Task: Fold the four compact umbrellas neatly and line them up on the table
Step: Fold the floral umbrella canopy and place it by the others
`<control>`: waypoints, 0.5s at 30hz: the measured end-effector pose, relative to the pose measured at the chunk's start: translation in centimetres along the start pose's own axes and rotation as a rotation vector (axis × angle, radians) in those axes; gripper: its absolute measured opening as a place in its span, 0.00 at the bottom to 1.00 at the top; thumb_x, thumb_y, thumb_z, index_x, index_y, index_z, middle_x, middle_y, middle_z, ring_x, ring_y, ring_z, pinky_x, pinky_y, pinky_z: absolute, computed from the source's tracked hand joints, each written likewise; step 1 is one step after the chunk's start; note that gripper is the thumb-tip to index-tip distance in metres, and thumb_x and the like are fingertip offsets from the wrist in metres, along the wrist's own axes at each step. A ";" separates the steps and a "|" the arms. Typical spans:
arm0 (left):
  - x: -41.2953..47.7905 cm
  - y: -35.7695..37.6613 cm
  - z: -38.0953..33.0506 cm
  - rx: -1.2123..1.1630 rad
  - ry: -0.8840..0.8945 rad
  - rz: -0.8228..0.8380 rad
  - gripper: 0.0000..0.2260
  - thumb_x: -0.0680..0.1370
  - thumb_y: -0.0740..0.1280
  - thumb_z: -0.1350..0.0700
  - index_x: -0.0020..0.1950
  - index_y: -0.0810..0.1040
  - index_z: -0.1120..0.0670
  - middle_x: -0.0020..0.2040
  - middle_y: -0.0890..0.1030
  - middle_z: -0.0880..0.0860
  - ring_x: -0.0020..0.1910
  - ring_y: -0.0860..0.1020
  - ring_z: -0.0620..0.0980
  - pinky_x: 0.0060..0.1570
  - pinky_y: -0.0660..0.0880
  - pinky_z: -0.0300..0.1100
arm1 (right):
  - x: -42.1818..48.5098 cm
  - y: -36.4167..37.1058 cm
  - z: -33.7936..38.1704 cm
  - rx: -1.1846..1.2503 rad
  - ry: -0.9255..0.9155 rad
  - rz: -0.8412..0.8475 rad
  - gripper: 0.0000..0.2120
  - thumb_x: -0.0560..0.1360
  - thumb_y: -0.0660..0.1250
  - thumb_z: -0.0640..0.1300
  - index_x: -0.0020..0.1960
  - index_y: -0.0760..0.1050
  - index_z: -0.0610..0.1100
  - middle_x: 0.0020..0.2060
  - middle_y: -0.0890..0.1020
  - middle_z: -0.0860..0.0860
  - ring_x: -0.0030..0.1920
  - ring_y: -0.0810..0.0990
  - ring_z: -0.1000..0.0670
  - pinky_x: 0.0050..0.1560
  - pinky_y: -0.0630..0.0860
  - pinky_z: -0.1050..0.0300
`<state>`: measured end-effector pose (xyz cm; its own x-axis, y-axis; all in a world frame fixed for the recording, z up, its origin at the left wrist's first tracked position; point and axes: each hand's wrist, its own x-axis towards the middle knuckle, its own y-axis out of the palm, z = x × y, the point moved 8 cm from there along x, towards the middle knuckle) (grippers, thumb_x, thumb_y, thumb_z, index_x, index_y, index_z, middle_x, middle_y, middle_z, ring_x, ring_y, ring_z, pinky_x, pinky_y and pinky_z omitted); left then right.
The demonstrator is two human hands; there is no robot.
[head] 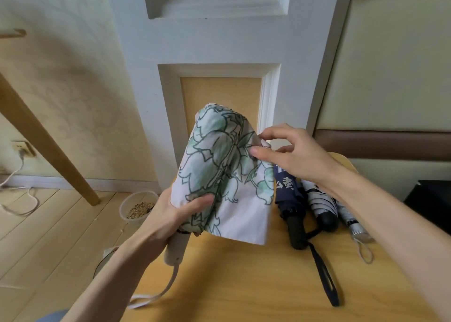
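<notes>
Clear plastic tub (125, 212) on the floor (48, 224) holds brown grains (141, 209); left hand (170, 220) grips the floral umbrella (219, 170), right hand (292, 155) pinches its fabric.

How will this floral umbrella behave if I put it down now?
Canopy of the floral umbrella hangs in loose folds, so it is likely floppy and would spread. The round white handle under the left hand might let it roll.

Half-furled floral umbrella (219, 175) aloft; three folded umbrellas (319, 199) side by side on table (244, 285)
</notes>
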<state>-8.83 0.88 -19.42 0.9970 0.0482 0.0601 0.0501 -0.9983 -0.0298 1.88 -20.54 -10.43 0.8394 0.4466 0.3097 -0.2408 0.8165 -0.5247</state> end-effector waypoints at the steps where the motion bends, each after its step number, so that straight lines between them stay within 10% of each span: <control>1: -0.1 0.4 0.1 -0.001 -0.004 0.024 0.17 0.65 0.79 0.43 0.52 0.85 0.43 0.45 0.86 0.55 0.36 0.81 0.54 0.31 0.78 0.46 | -0.4 0.2 -0.3 -0.044 0.006 0.042 0.05 0.76 0.77 0.54 0.50 0.83 0.62 0.58 0.80 0.58 0.61 0.78 0.61 0.61 0.76 0.57; 9: 0.4 1.8 1.6 -0.076 -0.031 0.036 0.17 0.72 0.77 0.53 0.60 0.84 0.46 0.55 0.86 0.58 0.42 0.83 0.64 0.41 0.84 0.56 | -2.4 -2.8 -2.1 0.254 -0.048 -0.234 0.08 0.73 0.79 0.40 0.51 0.88 0.39 0.43 0.89 0.47 0.47 0.88 0.48 0.54 0.84 0.51; 15: 0.8 2.1 3.0 -0.124 -0.083 -0.072 0.20 0.71 0.82 0.51 0.60 0.82 0.48 0.45 0.85 0.52 0.35 0.79 0.57 0.36 0.82 0.51 | -4.4 -0.5 -4.0 0.398 0.058 -0.080 0.28 0.74 0.80 0.46 0.71 0.76 0.54 0.61 0.85 0.49 0.63 0.84 0.50 0.67 0.79 0.46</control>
<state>-7.76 -1.07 -22.43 0.9928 0.1169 -0.0251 0.1188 -0.9883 0.0956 0.23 -24.33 -14.69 0.8863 0.3643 0.2860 -0.3343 0.9305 -0.1495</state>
